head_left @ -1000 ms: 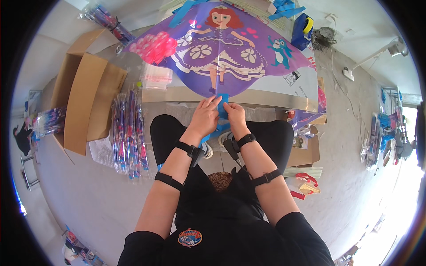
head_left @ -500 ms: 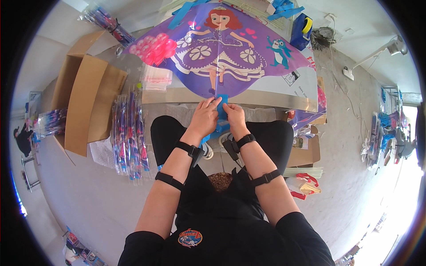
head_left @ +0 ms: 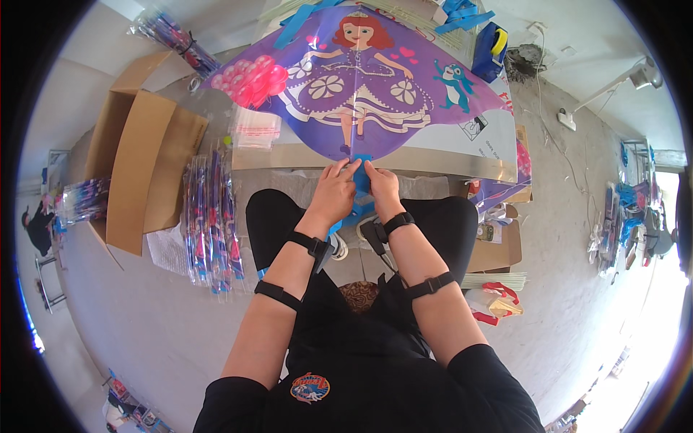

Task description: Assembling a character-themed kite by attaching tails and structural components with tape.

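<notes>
A purple kite (head_left: pixel 393 119) printed with a red-haired princess lies spread on the work table (head_left: pixel 433 164), its lower tip toward me. At that tip is a blue ribbon (head_left: pixel 363 170), which hangs down over the table's near edge between my knees. My left hand (head_left: pixel 334 191) rests at the tip, its fingers bent and pressed onto the ribbon's left side. From the right, my right hand (head_left: pixel 382 189) pinches the same ribbon between thumb and fingers. The fingertips nearly meet, and they cover part of where ribbon and kite join.
An open cardboard box (head_left: pixel 141 173) stands at the left, beside bagged rolled kites (head_left: pixel 211 216). Clear plastic bags (head_left: pixel 256 128) lie on the table's left. A dark blue tape dispenser (head_left: pixel 491 50) sits far right, near more blue ribbons (head_left: pixel 464 14). Thin sticks (head_left: pixel 494 281) lie lower right.
My right hand has shifted very slightly along the ribbon, its thumb a little higher. The left hand and the kite stay almost where they were.
</notes>
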`<state>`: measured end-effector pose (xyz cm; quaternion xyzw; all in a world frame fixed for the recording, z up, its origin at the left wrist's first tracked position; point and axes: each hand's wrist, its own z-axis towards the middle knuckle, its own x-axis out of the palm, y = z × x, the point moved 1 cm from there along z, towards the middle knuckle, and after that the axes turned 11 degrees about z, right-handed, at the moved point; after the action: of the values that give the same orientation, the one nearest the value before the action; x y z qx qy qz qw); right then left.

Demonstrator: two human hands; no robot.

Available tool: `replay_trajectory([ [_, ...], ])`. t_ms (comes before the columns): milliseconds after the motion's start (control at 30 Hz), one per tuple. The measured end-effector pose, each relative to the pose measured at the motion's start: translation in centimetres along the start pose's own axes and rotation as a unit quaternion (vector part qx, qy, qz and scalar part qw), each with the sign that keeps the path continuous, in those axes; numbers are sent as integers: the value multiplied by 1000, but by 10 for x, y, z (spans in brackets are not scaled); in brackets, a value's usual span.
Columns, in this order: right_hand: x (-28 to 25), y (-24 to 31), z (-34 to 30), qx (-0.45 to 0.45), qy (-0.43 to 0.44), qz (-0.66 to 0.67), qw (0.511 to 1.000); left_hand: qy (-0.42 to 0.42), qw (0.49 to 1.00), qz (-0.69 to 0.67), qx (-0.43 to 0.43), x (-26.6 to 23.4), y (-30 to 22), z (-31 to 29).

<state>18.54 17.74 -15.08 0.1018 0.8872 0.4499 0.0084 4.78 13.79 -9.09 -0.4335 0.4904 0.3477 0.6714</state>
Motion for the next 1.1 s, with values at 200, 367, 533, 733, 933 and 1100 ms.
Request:
replay_trajectory([
  [200,0,0,0,-12,3,-6,1000,-2,1000,-3,-4,-1,0,-1],
  [367,-2,0,1,-2,4,17,1000,-3,1000,-6,-7,0,-3,0],
  [533,-2,3,-4,12,7,64,998,-7,1000,-6,-12,-2,-4,-2],
  [733,0,3,-3,9,12,48,999,-5,1000,-4,-14,0,-4,-1],
  [933,-2,0,2,14,10,43,999,3,1000,-2,-16,-2,-6,0],
  [1100,-5,-1,2,17,4,55,998,10,1000,5,-23,0,-9,0],
])
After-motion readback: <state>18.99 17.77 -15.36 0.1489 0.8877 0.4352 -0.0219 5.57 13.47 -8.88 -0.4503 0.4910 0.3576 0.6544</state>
